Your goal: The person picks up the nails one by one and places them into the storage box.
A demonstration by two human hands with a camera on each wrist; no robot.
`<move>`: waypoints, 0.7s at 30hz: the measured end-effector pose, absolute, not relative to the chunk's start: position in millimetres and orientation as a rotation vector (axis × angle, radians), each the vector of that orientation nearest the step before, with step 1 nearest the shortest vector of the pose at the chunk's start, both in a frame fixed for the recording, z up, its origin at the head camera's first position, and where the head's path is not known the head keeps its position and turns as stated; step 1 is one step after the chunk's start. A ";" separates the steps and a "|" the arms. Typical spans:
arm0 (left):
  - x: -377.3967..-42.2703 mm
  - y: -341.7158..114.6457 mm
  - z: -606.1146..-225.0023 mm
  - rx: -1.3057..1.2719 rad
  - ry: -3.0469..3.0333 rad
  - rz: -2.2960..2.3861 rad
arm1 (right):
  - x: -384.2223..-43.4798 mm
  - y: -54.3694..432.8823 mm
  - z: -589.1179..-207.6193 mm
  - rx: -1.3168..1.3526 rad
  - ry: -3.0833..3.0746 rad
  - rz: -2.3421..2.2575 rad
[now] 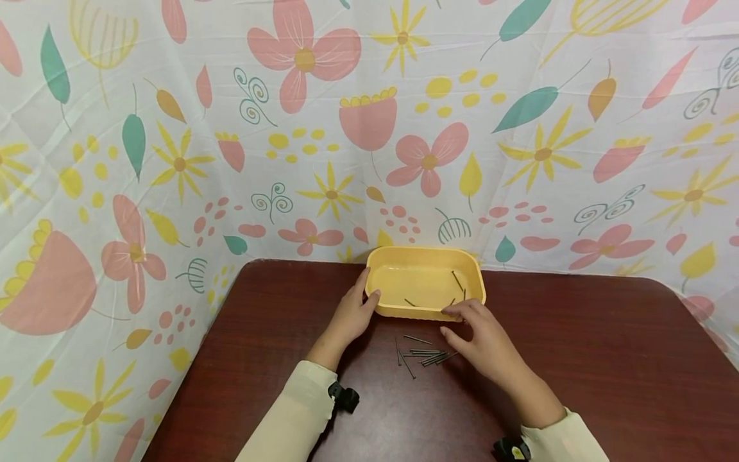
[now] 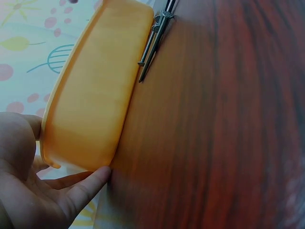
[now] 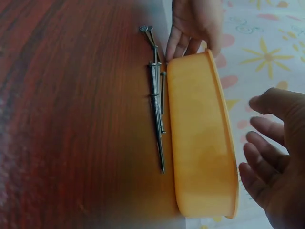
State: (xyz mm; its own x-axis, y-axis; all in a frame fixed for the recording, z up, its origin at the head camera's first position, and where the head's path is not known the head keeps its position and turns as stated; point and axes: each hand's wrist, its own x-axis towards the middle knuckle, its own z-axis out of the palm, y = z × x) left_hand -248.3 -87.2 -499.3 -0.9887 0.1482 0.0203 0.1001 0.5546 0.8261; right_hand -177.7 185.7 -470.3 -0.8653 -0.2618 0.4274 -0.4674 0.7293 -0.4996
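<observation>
Far to my left, a flower-printed cloth (image 1: 135,256) hangs and runs on round behind the dark red-brown surface (image 1: 577,359). Next comes my left sleeve (image 1: 291,414), cream, with a black device (image 1: 344,398) strapped at the wrist. My left hand (image 1: 351,314) grips the left end of the yellow box (image 1: 412,313): the thumb is up by the rim, and one of my fingers (image 2: 102,175) meets the lower corner. The box stands upright near the back of the surface, just before the cloth, with a few thin nails (image 1: 458,280) inside, mostly toward its right. In front of the box, on my side, a loose pile of nails (image 1: 424,351) lies flat, some crossing, a couple apart at the left. Farther right, my right hand (image 1: 485,337) is at the box's front right edge, its fingers loosely spread, thumb well apart, gripping nothing that I can see; whether a fingertip touches the rim, I cannot tell. My right sleeve (image 1: 566,439) follows.
</observation>
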 end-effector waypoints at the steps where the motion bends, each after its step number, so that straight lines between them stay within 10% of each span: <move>1: -248.4 -87.2 -499.4 0.215 2.721 1.442 | -176.8 185.8 -471.5 0.583 -2.615 0.884; 21: -247.7 -87.8 -501.7 0.212 2.689 1.452 | -166.8 185.2 -489.1 0.726 -2.894 0.901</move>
